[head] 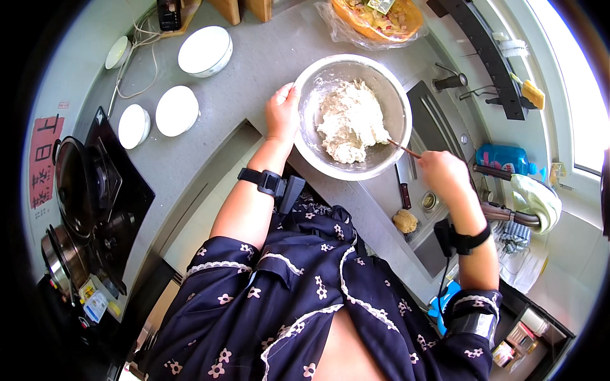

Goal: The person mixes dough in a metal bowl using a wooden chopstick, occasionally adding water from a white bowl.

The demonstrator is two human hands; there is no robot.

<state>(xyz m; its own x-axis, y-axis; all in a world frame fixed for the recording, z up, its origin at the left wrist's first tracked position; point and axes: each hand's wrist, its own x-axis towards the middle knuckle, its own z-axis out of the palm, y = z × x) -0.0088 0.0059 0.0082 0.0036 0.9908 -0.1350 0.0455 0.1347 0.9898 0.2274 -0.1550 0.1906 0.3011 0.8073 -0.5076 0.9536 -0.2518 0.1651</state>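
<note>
A wide stainless steel mixing bowl (307,150) stands at the counter corner, partly over the edge of the sink. Inside lies a shaggy, pale mass of dough (352,116), with smears on the bowl wall around it. My left hand (282,112) grips the bowl's left rim, thumb on top. In my right hand (444,172), somewhat blurred, is a thin brown stick, perhaps chopsticks (405,149). Its far end is in the dough at the right side; the tip is hidden there.
White bowls (177,110) stand on the counter (257,62) to the left, near a cooktop (136,183) with a wok (74,190). A kitchen knife (404,188) and a sponge (405,221) lie by the sink at right. Behind is a plastic-lined orange basket (414,21).
</note>
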